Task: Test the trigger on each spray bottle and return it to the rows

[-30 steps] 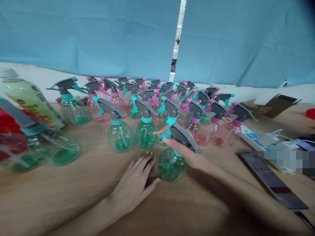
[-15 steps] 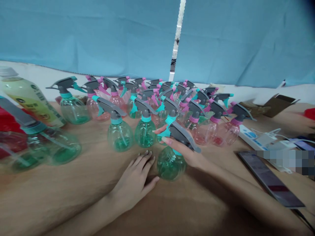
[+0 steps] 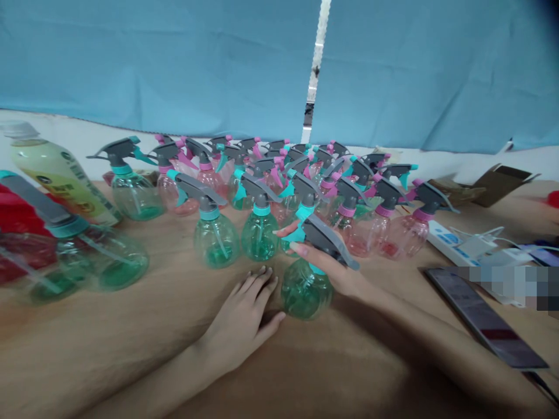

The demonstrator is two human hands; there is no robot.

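My right hand point(image 3: 334, 269) grips the neck of a green spray bottle point(image 3: 304, 289) with a grey trigger and teal nozzle, standing upright on the wooden table point(image 3: 131, 343). My left hand point(image 3: 242, 323) lies flat on the table just left of that bottle, fingers stretched out, its thumb by the bottle's base. Behind them stands a crowd of several green and pink spray bottles point(image 3: 305, 186).
A large bottle of yellowish liquid point(image 3: 56, 174) and a green spray bottle lying on its side point(image 3: 87, 256) are at the left. A phone point(image 3: 484, 317), a power strip with cables point(image 3: 454, 241) and an open cardboard box point(image 3: 498, 183) are at the right. A blue curtain hangs behind.
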